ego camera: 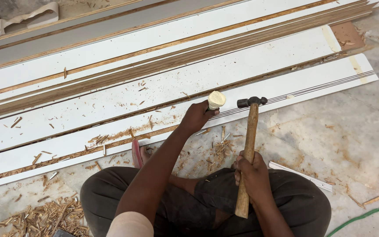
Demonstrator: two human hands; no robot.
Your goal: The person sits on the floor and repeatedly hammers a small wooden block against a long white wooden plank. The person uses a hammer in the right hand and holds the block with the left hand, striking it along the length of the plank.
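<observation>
My left hand (196,117) grips a chisel with a pale wooden handle (216,100), held upright against the edge of a long white board (286,87) lying on the floor. My right hand (253,175) holds a hammer by its wooden handle (247,149), low on the shaft. The dark metal hammer head (252,102) hovers just right of the chisel's butt end, a small gap between them. The chisel's blade is hidden behind my left hand.
Several long white boards and brown wooden strips (154,66) lie side by side across the floor. Wood chips (44,217) are piled at lower left and near my knees. A thin white strip (301,175) and a green hose (360,215) lie at right.
</observation>
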